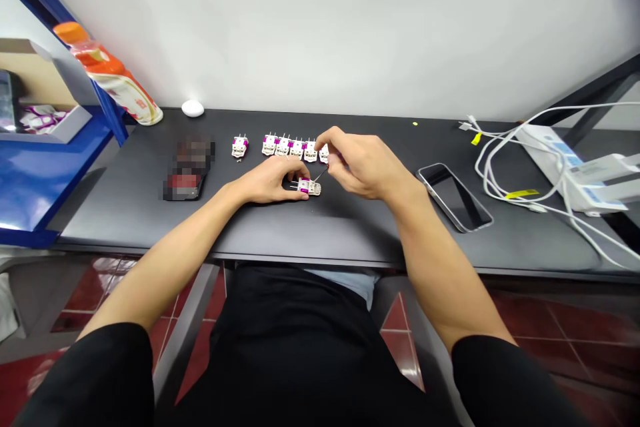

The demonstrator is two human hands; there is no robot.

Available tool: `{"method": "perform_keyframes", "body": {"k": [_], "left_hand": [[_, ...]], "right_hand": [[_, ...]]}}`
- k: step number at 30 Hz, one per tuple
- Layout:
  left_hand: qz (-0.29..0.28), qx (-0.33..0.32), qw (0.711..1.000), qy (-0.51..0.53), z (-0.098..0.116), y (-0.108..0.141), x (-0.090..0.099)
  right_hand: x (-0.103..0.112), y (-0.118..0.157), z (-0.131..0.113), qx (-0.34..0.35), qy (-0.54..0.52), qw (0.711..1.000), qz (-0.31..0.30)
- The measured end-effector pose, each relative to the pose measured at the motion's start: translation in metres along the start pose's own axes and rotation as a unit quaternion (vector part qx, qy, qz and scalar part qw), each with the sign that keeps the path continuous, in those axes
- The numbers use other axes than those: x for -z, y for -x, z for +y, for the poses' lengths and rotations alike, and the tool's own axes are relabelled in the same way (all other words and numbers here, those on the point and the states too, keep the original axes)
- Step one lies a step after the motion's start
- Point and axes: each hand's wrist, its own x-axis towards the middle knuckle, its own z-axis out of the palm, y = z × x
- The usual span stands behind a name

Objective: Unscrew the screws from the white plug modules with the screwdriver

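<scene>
My left hand (270, 181) rests on the dark table with thumb and fingers closed round a small white-and-purple part with metal pins (309, 187), which lies on its side, pins to the left. From above right, my right hand (361, 163) pinches a thin metal tool (321, 175); its tip meets the part's right end. Whether it is a screwdriver I cannot tell, since the fingers hide its handle. Behind my hands stands a row of several similar parts (283, 145), partly covered by my right fingers. One more such part (240, 146) stands apart to the left.
Left on the table (350, 233) are a partly blurred dark object (187, 170), a white oval item (193, 108) and an orange-capped bottle (117, 77). A phone (455, 197), white cables (493, 160) and a white power strip (560, 167) lie right. An open box (75, 125) sits on a blue shelf.
</scene>
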Motion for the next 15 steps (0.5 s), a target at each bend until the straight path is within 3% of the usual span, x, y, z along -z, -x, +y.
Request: {"method": "perform_keyframes", "body": {"k": [7,15], "left_hand": [[0.012,-0.010,1.000,0.006,-0.0022,-0.0003,0.0000],[0.006,-0.027,1.000,0.015,-0.0021,0.0004,0.0006]], "right_hand": [[0.0008,-0.0006,-0.0018,-0.042,0.028,0.998,-0.027],[0.0009,-0.0003,-0.0015,-0.028,0.009,0.999,-0.015]]}}
